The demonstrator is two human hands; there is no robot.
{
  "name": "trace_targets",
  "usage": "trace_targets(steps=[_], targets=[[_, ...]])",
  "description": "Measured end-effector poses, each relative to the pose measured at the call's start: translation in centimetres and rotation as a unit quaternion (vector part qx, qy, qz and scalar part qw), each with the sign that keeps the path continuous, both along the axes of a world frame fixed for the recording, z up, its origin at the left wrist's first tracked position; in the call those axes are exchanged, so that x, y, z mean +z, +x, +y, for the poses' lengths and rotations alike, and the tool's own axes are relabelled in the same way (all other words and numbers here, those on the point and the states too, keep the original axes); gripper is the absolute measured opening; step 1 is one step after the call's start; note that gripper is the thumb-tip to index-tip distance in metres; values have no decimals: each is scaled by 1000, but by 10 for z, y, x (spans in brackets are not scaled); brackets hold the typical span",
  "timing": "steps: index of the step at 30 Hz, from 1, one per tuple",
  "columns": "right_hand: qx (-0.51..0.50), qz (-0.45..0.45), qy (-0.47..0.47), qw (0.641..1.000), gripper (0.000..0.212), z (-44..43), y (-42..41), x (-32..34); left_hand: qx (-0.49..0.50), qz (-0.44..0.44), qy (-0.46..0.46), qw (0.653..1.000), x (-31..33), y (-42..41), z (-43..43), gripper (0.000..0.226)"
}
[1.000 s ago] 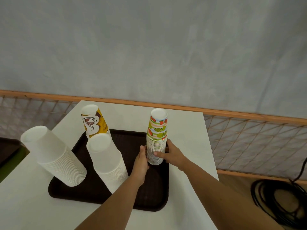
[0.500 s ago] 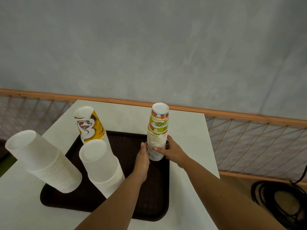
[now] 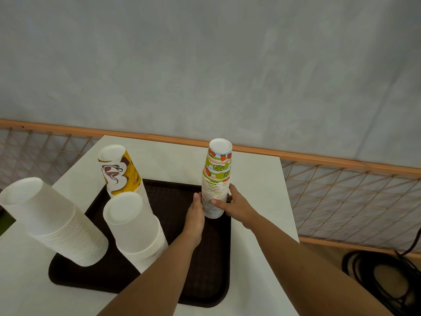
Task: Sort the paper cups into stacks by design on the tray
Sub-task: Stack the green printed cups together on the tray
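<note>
Bare strip down the middle of the tray
White stacks crowd its left; the fruit-print stack stands toward the right edge of the counter.

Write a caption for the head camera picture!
Left hand and right hand steady the fruit-print cup stack upright on the dark tray.

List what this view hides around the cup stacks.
Head view:
- Lower sides of the fruit-print stack: covered by the left hand and right hand.
- Lower part of the yellow coffee-print stack: behind the near white stack.
- Near rim of the tray: partly crossed by the left forearm.
- Black cable coil: cut off by the right edge.
</note>
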State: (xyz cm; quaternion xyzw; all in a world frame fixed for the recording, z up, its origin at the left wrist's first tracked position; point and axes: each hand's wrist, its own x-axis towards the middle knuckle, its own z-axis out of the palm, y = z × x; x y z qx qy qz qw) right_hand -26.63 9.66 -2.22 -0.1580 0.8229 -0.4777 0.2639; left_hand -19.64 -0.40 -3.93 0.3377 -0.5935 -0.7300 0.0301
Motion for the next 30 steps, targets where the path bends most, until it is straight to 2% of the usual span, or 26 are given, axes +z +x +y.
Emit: trace_targets(steps=[4, 8, 13, 19, 30], targets=[[2, -9, 12, 1000, 78, 1, -1, 0, 4, -10, -6, 1000, -1, 0, -1, 54], [-17, -28, 75, 997, 85, 6, 0, -1, 9, -31, -25, 999, -1, 9, 3, 54], [-4, -52, 136, 989, 60, 16, 11, 6, -33, -36, -47, 998, 2, 34, 13, 38], [59, -47, 163, 984, 36, 28, 36, 20, -27, -38, -83, 995, 16, 65, 23, 25], [107, -64, 158, 980, 38, 20, 101, 38, -107, -59, -156, 980, 19, 147, 11, 17]])
